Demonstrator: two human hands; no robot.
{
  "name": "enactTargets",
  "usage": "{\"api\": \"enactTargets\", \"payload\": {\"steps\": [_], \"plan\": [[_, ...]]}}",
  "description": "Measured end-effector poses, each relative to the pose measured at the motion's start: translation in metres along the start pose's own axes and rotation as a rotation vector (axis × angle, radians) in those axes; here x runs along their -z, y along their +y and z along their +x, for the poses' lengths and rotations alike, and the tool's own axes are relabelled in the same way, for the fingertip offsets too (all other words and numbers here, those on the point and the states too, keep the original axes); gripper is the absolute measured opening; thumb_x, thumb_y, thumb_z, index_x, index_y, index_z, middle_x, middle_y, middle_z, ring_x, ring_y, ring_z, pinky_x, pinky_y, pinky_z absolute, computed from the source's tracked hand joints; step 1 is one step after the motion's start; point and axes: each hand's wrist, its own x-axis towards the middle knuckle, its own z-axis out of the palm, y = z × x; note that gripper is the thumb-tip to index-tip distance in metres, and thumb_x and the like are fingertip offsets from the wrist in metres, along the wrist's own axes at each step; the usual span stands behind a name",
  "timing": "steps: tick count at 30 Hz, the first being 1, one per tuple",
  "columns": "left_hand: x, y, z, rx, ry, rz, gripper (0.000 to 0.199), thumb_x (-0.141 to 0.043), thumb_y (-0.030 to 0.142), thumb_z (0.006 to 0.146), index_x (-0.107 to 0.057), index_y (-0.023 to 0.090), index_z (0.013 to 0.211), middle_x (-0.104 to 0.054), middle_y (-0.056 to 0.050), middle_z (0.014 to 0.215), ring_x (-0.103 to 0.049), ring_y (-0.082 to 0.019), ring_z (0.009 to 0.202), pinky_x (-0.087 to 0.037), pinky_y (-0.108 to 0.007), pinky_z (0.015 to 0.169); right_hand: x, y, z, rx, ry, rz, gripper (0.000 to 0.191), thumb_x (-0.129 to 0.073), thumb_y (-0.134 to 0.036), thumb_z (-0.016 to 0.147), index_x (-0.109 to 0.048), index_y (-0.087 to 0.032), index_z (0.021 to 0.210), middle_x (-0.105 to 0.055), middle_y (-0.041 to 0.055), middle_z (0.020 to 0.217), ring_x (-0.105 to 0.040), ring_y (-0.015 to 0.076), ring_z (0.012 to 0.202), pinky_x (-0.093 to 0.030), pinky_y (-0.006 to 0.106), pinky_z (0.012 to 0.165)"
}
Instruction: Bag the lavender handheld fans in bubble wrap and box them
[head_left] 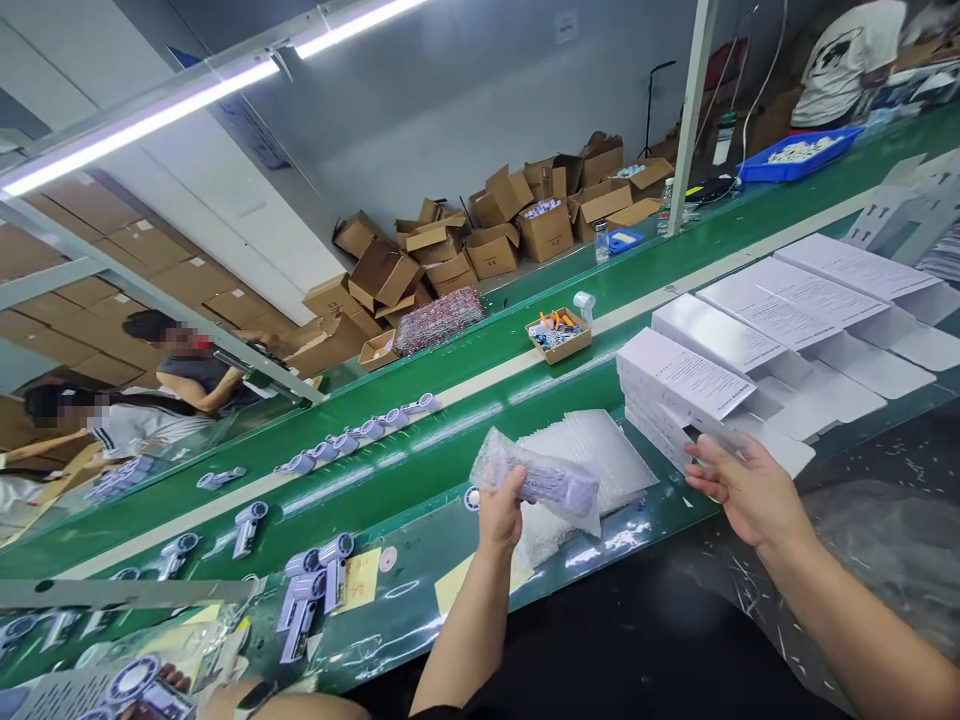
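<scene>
My left hand (501,512) is closed round a clear bubble-wrap bag (484,460) with a light purple handheld device, fan-like in shape, inside it (559,482). Below and behind the bag lies a stack of flat bubble-wrap bags (611,455) on the green bench. My right hand (742,485) is at the open end of the nearest white box (679,375), its fingers slightly curled and apart. Whether its fingertips touch the box flap I cannot tell. Several white boxes (795,290) lie in a row with their end flaps open towards me.
Purple devices (367,430) stand in a line on the green conveyor (450,430); others (311,590) lie on the bench at left. A small carton (559,335) holds orange and blue pieces. A co-worker's hand (176,678) is at lower left. Cardboard boxes (491,250) fill the back.
</scene>
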Motion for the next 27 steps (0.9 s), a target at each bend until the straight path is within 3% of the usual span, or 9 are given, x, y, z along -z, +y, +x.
{"api": "enactTargets", "payload": {"steps": [2, 4, 8, 11, 13, 17, 20, 23, 27], "plan": [[0.013, 0.007, 0.008, 0.010, 0.046, -0.082, 0.036, -0.074, 0.028, 0.062, -0.056, 0.015, 0.091, -0.059, 0.002, 0.073, -0.057, -0.010, 0.059, -0.043, -0.020, 0.051, -0.014, 0.005, -0.004, 0.077, 0.034, 0.040, 0.039, -0.073, -0.044, 0.066, -0.055, -0.024, 0.093, -0.064, 0.0026, 0.089, -0.066, 0.0178, 0.076, -0.059, 0.028, 0.062], [0.028, 0.015, 0.017, 0.028, 0.111, -0.154, 0.036, -0.074, 0.027, 0.061, -0.057, 0.015, 0.090, -0.062, 0.002, 0.075, -0.059, -0.011, 0.062, -0.046, -0.021, 0.056, -0.027, 0.007, -0.014, 0.224, 0.046, -0.051, 0.034, -0.067, -0.048, 0.072, -0.056, -0.025, 0.095, -0.063, 0.0029, 0.094, -0.065, 0.0212, 0.087, -0.058, 0.035, 0.072], [0.059, 0.031, 0.040, 0.038, 0.290, -0.299, 0.027, -0.074, 0.023, 0.062, -0.058, 0.014, 0.082, -0.063, 0.003, 0.069, -0.059, -0.009, 0.057, -0.045, -0.019, 0.053, -0.062, 0.011, -0.018, 0.624, -0.032, -0.587, 0.043, -0.066, -0.052, 0.071, -0.055, -0.024, 0.102, -0.063, 0.0078, 0.094, -0.060, 0.0275, 0.090, -0.049, 0.048, 0.084], [0.073, 0.041, 0.061, 0.044, 0.432, -0.368, 0.018, -0.069, 0.020, 0.068, -0.059, 0.015, 0.081, -0.063, 0.003, 0.067, -0.057, -0.008, 0.052, -0.044, -0.018, 0.047, -0.108, 0.022, 0.020, 0.937, -0.174, -0.827, 0.039, -0.068, -0.053, 0.068, -0.056, -0.022, 0.091, -0.061, 0.0100, 0.088, -0.056, 0.0302, 0.092, -0.045, 0.047, 0.087], [0.074, 0.044, 0.077, 0.040, 0.469, -0.396, 0.014, -0.066, 0.019, 0.071, -0.059, 0.015, 0.083, -0.063, 0.003, 0.069, -0.058, -0.008, 0.053, -0.044, -0.017, 0.046, -0.144, 0.034, 0.059, 1.030, -0.320, -0.895, 0.031, -0.064, -0.048, 0.072, -0.055, -0.022, 0.088, -0.059, 0.0096, 0.086, -0.055, 0.0294, 0.091, -0.045, 0.045, 0.085], [0.053, 0.041, 0.115, 0.000, 0.441, -0.393, 0.017, -0.067, 0.021, 0.072, -0.059, 0.015, 0.085, -0.065, -0.001, 0.075, -0.061, -0.011, 0.062, -0.048, -0.019, 0.051, -0.202, 0.065, 0.141, 0.973, -0.519, -0.905, 0.029, -0.061, -0.035, 0.072, -0.054, -0.020, 0.095, -0.053, 0.0086, 0.090, -0.054, 0.0247, 0.084, -0.047, 0.039, 0.078], [0.025, 0.029, 0.152, -0.057, 0.353, -0.304, 0.031, -0.070, 0.026, 0.069, -0.058, 0.016, 0.096, -0.065, -0.004, 0.088, -0.063, -0.014, 0.072, -0.051, -0.023, 0.057, -0.227, 0.093, 0.184, 0.865, -0.642, -0.848, 0.036, -0.063, -0.032, 0.068, -0.054, -0.020, 0.101, -0.050, 0.0063, 0.093, -0.054, 0.0227, 0.087, -0.046, 0.038, 0.081], [0.003, 0.009, 0.189, -0.116, 0.271, -0.058, 0.044, -0.071, 0.032, 0.067, -0.055, 0.017, 0.105, -0.065, -0.006, 0.096, -0.064, -0.018, 0.079, -0.052, -0.026, 0.060, -0.239, 0.120, 0.208, 0.796, -0.697, -0.816, 0.037, -0.063, -0.029, 0.067, -0.056, -0.020, 0.101, -0.048, 0.0043, 0.090, -0.054, 0.0218, 0.088, -0.047, 0.038, 0.082], [-0.007, -0.010, 0.217, -0.227, 0.314, 0.449, 0.039, -0.066, 0.040, 0.071, -0.056, 0.014, 0.098, -0.065, -0.009, 0.090, -0.063, -0.021, 0.084, -0.050, -0.030, 0.069, -0.246, 0.147, 0.221, 0.738, -0.687, -0.802, 0.033, -0.062, -0.026, 0.067, -0.056, -0.021, 0.099, -0.042, 0.0061, 0.096, -0.054, 0.0210, 0.090, -0.049, 0.036, 0.081]]}}
